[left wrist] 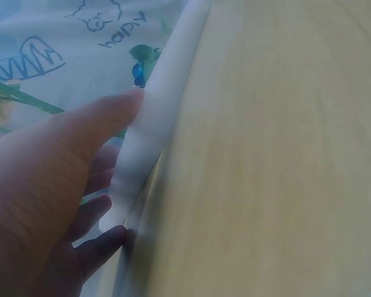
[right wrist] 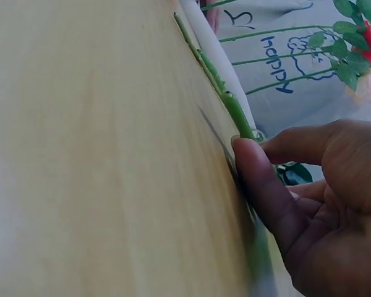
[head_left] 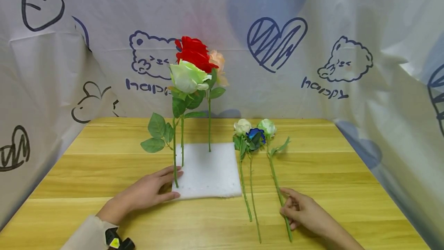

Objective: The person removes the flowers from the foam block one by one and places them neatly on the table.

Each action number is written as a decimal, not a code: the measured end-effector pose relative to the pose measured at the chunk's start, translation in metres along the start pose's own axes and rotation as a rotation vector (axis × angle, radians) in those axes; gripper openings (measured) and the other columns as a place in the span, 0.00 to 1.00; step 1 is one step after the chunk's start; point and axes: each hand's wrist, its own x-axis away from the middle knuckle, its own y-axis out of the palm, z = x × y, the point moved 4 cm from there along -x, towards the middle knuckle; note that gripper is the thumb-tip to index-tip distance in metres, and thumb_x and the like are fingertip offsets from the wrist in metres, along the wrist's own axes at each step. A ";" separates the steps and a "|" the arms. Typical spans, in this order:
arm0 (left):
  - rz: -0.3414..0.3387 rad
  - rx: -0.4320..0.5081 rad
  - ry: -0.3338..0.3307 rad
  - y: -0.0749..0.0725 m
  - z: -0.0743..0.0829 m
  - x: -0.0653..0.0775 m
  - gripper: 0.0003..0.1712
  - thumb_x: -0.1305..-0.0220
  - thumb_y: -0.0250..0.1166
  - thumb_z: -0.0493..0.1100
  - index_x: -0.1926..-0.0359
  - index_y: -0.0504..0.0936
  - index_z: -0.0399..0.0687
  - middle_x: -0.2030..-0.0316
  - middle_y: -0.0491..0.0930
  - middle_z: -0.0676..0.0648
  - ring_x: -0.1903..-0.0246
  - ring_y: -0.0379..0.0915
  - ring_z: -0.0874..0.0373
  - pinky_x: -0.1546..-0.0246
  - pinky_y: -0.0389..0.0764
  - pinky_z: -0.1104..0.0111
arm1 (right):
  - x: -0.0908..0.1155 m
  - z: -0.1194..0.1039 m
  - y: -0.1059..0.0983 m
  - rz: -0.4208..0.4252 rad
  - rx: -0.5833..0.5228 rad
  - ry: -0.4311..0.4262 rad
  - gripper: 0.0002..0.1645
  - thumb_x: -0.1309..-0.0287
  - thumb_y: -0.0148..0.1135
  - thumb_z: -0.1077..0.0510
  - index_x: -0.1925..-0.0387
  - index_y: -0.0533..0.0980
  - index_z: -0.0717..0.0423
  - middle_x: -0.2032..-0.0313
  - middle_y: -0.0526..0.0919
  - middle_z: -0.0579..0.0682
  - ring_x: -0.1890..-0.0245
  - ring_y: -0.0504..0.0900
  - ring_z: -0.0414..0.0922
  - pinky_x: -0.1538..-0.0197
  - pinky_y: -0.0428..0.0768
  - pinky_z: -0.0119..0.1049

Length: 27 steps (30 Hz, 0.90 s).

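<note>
A white foam block [head_left: 211, 176] lies on the table with three artificial roses upright in it: a red one [head_left: 194, 54], a peach one [head_left: 217, 65] and a white-green one [head_left: 189, 77]. My left hand [head_left: 147, 190] rests against the block's left edge, fingers and thumb extended and touching it. On the right, my right hand [head_left: 306, 211] pinches the lower stem of a pale green rose [head_left: 267, 127] between thumb and index finger; the right wrist view shows this green stem [right wrist: 235, 111] low over the wood. The bloom lies toward the back.
Beside the block, a cream rose [head_left: 242, 126] and a blue rose [head_left: 256, 135] lie with their stems toward me. The wooden table [head_left: 114, 142] ends at a white curtain [head_left: 215, 7] with drawings. A black device with a strap [head_left: 116, 238] sits on my left wrist.
</note>
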 end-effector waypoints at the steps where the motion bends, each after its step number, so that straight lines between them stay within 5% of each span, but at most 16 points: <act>1: 0.001 0.000 0.001 0.000 0.000 0.000 0.41 0.32 0.52 0.68 0.30 0.69 0.46 0.29 0.61 0.42 0.35 0.63 0.41 0.40 0.70 0.48 | 0.000 -0.001 0.000 -0.002 0.016 0.002 0.45 0.33 0.61 0.58 0.28 0.48 0.74 0.66 0.76 0.56 0.75 0.80 0.48 0.72 0.84 0.43; 9: 0.012 -0.005 0.008 0.000 0.000 -0.001 0.41 0.32 0.53 0.68 0.31 0.70 0.45 0.30 0.62 0.42 0.35 0.63 0.41 0.39 0.70 0.48 | 0.001 -0.004 0.000 0.001 0.165 0.006 0.46 0.37 0.65 0.57 0.30 0.52 0.75 0.71 0.77 0.53 0.78 0.79 0.47 0.76 0.82 0.41; 17: 0.004 -0.001 -0.003 0.001 -0.002 0.000 0.41 0.32 0.52 0.69 0.30 0.69 0.46 0.29 0.61 0.42 0.35 0.63 0.41 0.39 0.69 0.47 | 0.001 -0.007 -0.002 0.001 0.167 0.010 0.51 0.41 0.69 0.53 0.30 0.52 0.75 0.71 0.77 0.53 0.78 0.80 0.48 0.76 0.82 0.41; 27: 0.005 0.001 -0.004 0.001 -0.002 0.000 0.41 0.32 0.52 0.69 0.30 0.69 0.46 0.29 0.61 0.42 0.35 0.62 0.41 0.39 0.69 0.47 | 0.001 -0.018 -0.008 0.094 0.334 0.000 0.47 0.40 0.68 0.49 0.30 0.57 0.70 0.70 0.77 0.49 0.79 0.80 0.46 0.75 0.81 0.37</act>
